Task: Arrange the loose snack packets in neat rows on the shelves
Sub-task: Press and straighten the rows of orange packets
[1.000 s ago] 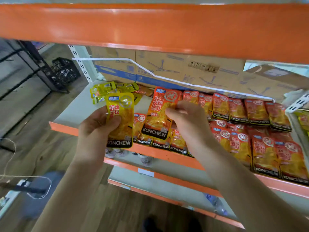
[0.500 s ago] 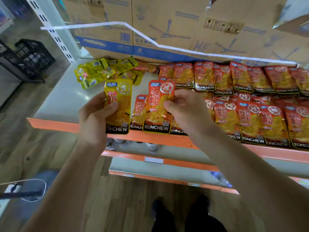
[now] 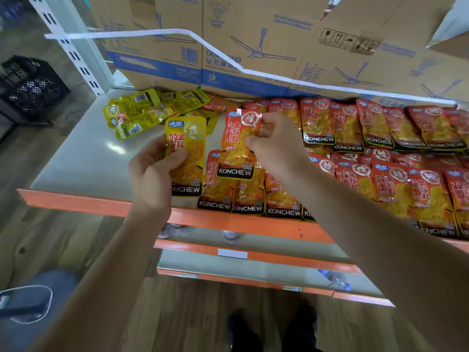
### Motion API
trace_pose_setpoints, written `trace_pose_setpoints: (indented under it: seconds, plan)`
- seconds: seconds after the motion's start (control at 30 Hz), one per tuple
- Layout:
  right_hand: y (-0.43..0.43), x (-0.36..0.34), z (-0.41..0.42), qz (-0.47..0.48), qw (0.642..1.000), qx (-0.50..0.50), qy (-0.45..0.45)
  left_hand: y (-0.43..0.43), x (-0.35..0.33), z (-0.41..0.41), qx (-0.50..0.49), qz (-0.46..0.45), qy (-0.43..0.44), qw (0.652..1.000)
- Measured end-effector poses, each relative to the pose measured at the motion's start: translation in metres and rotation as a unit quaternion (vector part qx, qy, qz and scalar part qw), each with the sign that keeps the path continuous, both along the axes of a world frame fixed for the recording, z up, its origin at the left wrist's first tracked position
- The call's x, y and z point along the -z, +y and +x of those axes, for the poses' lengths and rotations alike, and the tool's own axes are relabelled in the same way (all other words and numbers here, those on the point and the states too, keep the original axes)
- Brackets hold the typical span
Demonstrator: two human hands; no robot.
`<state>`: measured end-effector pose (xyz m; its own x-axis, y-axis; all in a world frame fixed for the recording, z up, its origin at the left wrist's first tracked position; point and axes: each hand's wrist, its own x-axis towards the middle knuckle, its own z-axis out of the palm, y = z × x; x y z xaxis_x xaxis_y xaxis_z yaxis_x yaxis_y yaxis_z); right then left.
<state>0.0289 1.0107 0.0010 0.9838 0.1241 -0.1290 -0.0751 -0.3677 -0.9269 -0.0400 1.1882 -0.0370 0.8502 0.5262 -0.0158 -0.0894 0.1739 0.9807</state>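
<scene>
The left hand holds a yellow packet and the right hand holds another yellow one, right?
Not quite. In the head view the right hand pinches an orange packet; the left hand does hold a yellow packet.

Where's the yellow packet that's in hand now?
Head view, left of centre: the yellow packet is held by the left hand above the front edge of the shelf, beside the orange packet pinched in the right hand.

Yellow and orange-red packets on a grey, orange-edged shelf

Yellow packet [image 3: 186, 153] and orange-red packet [image 3: 238, 146] both carry black bands with white lettering; brown boxes [image 3: 253, 34] show blue stripes.
</scene>
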Motion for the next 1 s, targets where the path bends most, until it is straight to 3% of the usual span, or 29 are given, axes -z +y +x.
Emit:
trace_pose_setpoints:
  seconds: [0.4, 0.57, 0.67, 0.83, 1.0]
  plan:
    - [0.035, 0.022, 0.03, -0.123, 0.988, -0.047, -0.08, 0.0, 0.015, -0.003, -0.044, -0.01, -0.058, 0.997]
    - [0.038, 0.034, 0.025, -0.318, 0.934, -0.076, -0.147, 0.003, 0.016, -0.003, -0.03, -0.004, -0.052, 0.998]
    - [0.035, 0.036, 0.021, -0.372, 0.902, -0.116, -0.185, 0.003, 0.016, -0.003, -0.029, -0.009, -0.054, 0.998]
    - [0.027, 0.033, 0.017, -0.341, 0.914, -0.125, -0.181, 0.003, 0.016, -0.003, -0.031, 0.004, -0.042, 0.999]
    - [-0.006, 0.018, -0.003, -0.274, 0.928, -0.092, -0.235, -0.012, 0.003, 0.003, -0.08, 0.008, 0.006, 0.997]
